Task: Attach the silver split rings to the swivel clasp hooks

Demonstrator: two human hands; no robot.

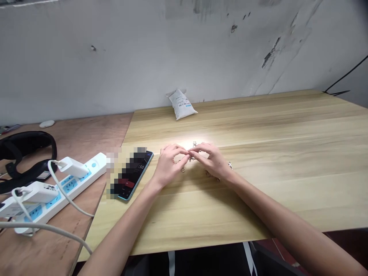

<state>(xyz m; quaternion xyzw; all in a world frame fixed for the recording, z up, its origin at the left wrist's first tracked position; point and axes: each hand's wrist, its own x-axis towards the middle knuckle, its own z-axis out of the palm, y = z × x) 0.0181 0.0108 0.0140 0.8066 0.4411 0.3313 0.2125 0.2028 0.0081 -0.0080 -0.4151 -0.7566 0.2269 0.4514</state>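
Observation:
My left hand [169, 163] and my right hand [211, 159] meet fingertip to fingertip over the light wooden table [258, 184]. Both pinch a small metal clasp piece [192, 156] between thumb and fingers. A small metal ring [183, 170] lies on the table just under my left hand. More small metal clasps [230, 165] lie beside and under my right wrist. Another tiny metal part [194, 144] sits just beyond the fingers.
A phone [133, 174] lies left of my left hand. A white power strip [57, 188] with chargers and cables sits on the brown table at left, near a black headset [25, 157]. A white packet [181, 104] leans by the wall.

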